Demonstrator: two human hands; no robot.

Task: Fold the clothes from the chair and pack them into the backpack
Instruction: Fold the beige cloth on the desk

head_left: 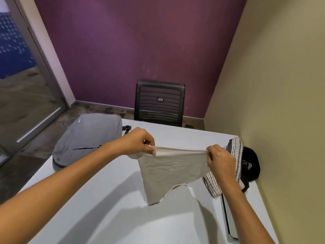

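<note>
A beige garment (168, 171) hangs above the white table (98, 208), stretched between both hands. My left hand (139, 141) pinches its top left corner. My right hand (221, 161) grips its top right corner. Its lower edge touches the tabletop. A grey backpack (88, 136) lies at the table's far left corner with its zipper partly undone. A striped garment (235, 155) lies crumpled at the right, partly hidden behind my right hand. The black mesh chair (159, 101) stands behind the table with no clothes visible on it.
A black cap (250, 164) lies against the yellow wall at the table's right edge. A grey cable tray slot (228, 221) runs along the near right side. A glass door is at the left, a purple wall behind.
</note>
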